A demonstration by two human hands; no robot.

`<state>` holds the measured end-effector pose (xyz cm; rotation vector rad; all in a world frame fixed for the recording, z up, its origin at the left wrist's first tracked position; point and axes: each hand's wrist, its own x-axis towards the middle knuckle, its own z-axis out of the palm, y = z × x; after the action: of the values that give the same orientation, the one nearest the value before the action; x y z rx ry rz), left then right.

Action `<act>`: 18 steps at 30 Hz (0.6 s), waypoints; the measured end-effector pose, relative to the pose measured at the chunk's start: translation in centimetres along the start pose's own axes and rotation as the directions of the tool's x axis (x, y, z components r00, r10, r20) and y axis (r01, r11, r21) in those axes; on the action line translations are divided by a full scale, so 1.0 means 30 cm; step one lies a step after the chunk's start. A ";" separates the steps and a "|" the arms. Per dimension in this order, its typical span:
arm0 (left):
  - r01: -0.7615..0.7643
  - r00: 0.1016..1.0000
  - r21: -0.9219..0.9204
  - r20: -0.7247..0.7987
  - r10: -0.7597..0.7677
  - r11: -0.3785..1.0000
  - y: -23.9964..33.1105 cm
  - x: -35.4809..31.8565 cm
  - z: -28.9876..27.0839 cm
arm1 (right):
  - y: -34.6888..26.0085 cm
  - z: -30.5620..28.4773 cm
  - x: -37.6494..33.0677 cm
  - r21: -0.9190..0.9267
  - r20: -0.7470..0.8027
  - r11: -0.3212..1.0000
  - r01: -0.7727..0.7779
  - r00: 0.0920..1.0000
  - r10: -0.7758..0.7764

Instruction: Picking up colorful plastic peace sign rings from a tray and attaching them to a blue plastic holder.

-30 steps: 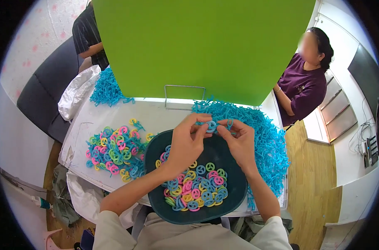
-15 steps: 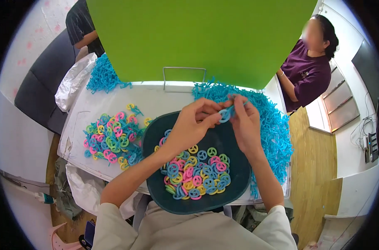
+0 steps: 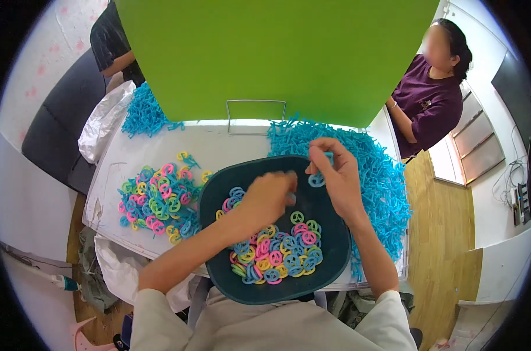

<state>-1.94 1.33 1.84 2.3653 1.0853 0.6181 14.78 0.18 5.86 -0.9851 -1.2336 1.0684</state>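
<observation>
Dark teal round tray (image 3: 218, 199) serves as landmark. Inside it, small rings (image 3: 274, 254) in pink, yellow, green and blue. One blue ring (image 3: 316, 180) above its upper right part. Left of the tray, a loose heap of rings (image 3: 157, 199) in the same four colours on a white table (image 3: 218, 149). Right of the tray, a bright blue pile of plastic pieces (image 3: 382, 181). Behind the tray, a plain lime-green panel (image 3: 277, 52). Far right, a person's purple shirt (image 3: 426, 105).
</observation>
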 end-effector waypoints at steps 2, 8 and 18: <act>0.042 0.983 -0.147 -0.173 -0.068 0.988 0.032 0.034 -0.068 | 0.009 0.001 0.002 -0.035 -0.024 0.999 0.030 0.999 -0.031; -0.024 0.933 -0.820 -0.224 -0.282 0.571 0.044 0.043 -0.134 | 0.023 -0.002 -0.005 -0.201 0.012 0.978 0.060 0.998 -0.058; 0.072 0.954 -0.853 -0.093 -0.286 0.516 0.039 0.044 -0.107 | 0.009 0.016 -0.020 -0.428 0.057 0.890 0.159 0.987 -0.149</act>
<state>-2.32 2.38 5.33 1.3157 0.8087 1.0603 14.28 -0.33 5.50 -1.1865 -1.5811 0.6923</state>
